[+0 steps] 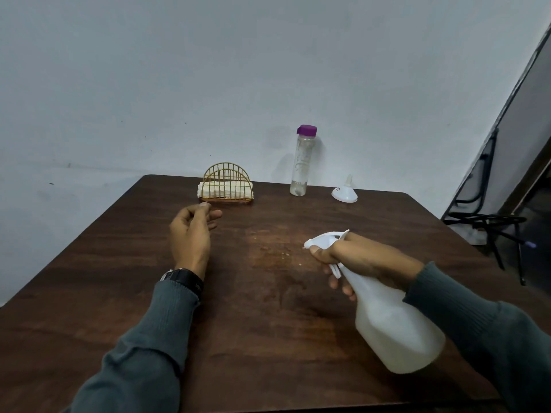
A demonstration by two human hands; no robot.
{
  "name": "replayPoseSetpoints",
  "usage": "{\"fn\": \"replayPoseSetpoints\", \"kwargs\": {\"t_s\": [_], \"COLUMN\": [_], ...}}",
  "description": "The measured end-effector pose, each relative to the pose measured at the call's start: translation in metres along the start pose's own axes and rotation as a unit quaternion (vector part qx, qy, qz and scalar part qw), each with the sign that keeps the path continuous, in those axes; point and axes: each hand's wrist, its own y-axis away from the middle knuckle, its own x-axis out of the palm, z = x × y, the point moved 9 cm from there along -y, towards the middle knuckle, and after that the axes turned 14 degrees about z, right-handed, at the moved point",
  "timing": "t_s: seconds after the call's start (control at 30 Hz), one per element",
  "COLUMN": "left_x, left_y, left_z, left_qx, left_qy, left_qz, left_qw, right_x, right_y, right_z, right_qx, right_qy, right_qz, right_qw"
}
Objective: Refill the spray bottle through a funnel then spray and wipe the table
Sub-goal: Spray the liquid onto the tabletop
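Right hand [351, 257] grips spray bottle [387, 320] lower right, nozzle tilted at stained bench [119, 293] centre, likely to spray. Left hand [192, 231] loosely curled, empty, near napkin holder [227, 183]. Funnel [345, 192] set aside upper right.

Inventory from where I stand: one table [238, 323]. On or over it: one spray bottle [393, 329], one purple-capped clear bottle [301, 165], one funnel [345, 194], one wire holder [227, 181]. Two hands: left hand [190, 234], right hand [354, 257]. One wristwatch [185, 278].
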Motion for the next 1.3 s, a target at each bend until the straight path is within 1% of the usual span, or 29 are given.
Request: {"fn": "replayPoseSetpoints", "kwargs": {"t_s": [0.1, 0.23, 0.37, 0.47, 0.57, 0.7, 0.83, 1.07, 1.1, 1.2, 1.3], "left_x": [-0.001, -0.001, -0.001, -0.001, -0.001, -0.002, -0.001, -0.002, -0.001, -0.001, 0.0], "left_y": [0.0, 0.0, 0.0, 0.0, -0.001, 0.0, 0.002, 0.002, 0.002, 0.002, 0.002], "left_z": [0.0, 0.001, 0.001, 0.001, 0.001, 0.0, -0.001, -0.004, -0.004, -0.005, -0.006], "left_qx": [0.002, 0.002, 0.006, 0.006, 0.008, 0.01, 0.011, 0.015, 0.015, 0.016, 0.018], "left_qy": [0.002, 0.001, -0.003, -0.004, -0.002, -0.002, 0.001, 0.001, 0.0, 0.003, 0.002], "left_qz": [-0.001, 0.0, 0.001, 0.0, -0.002, -0.004, -0.001, -0.004, -0.004, -0.002, 0.0], "left_qw": [1.0, 1.0, 1.0, 1.0, 1.0, 1.0, 1.0, 1.0, 1.0, 1.0, 1.0], "right_x": [0.0, 0.009, 0.012, 0.009, 0.011, 0.011, 0.012, -0.002, -0.003, -0.017, -0.027], "right_y": [0.003, 0.004, 0.005, 0.004, 0.006, 0.008, 0.007, 0.005, 0.006, 0.01, 0.017], "right_z": [-0.002, 0.001, 0.007, 0.005, 0.003, 0.007, 0.006, -0.012, -0.014, -0.019, -0.026], "right_qx": [-0.004, -0.024, -0.039, -0.02, -0.012, -0.027, -0.027, 0.011, 0.008, -0.015, -0.022], "right_qy": [-0.023, -0.047, -0.015, -0.009, -0.074, -0.022, 0.023, -0.046, -0.049, -0.049, -0.075], "right_qz": [-0.009, 0.029, 0.014, 0.002, 0.019, -0.005, -0.008, -0.019, -0.02, -0.062, -0.075], "right_qw": [1.0, 0.998, 0.999, 1.0, 0.997, 0.999, 0.999, 0.999, 0.999, 0.997, 0.994]}}
